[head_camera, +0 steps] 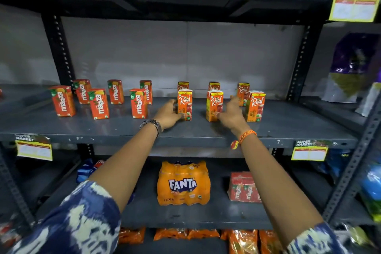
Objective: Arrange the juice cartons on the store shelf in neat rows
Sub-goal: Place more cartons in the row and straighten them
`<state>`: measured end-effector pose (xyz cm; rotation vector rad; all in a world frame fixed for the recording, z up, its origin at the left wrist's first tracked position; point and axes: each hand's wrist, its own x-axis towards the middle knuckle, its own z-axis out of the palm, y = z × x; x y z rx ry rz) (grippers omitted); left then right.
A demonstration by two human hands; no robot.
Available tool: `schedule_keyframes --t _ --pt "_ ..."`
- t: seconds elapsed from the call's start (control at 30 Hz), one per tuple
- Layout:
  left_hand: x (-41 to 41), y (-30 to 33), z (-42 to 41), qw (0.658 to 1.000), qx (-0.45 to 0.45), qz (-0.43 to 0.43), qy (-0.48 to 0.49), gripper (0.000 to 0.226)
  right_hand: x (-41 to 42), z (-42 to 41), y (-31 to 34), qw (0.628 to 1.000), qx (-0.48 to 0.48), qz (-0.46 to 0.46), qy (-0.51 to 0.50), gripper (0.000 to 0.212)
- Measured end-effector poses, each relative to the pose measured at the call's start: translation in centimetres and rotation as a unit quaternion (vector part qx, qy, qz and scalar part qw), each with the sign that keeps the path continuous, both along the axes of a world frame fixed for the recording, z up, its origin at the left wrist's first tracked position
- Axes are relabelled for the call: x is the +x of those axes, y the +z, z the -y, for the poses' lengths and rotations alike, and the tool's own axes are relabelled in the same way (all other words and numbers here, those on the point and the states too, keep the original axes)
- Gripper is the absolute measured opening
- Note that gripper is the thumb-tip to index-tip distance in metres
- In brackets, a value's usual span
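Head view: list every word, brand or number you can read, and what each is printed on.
"maaza": six red cartons, left side of the shelf.
"Real": six orange cartons, right side.
"10/-": top of the front Real cartons.
"APPLE": side of the rightmost front carton.
"FANTA": orange bottle pack below.
"SUPER MARKET": yellow shelf tags; price boxes blurred.
Wrapped red pack: "maaza", small.

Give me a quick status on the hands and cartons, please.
Left hand gripping front-left Real carton. Right hand touching middle Real carton. Maaza cartons upright alongside. Nothing blocking.
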<state>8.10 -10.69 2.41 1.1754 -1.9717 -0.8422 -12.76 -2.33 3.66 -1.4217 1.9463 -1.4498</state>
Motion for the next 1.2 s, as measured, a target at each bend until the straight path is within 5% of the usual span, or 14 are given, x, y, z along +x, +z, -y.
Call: schedule_keyframes --t 0.27,1.2 --pt "-0.7 -0.6 1.1 0.998 -0.045 -0.002 0.033 0.049 -1.0 1.9 -0.7 0.994 0.033 -0.011 0.105 0.044" --pt "-0.5 -0.9 1.0 0.993 -0.075 0.022 0.092 0.048 -1.3 1.5 -1.2 0.995 0.043 -0.084 0.033 0.049"
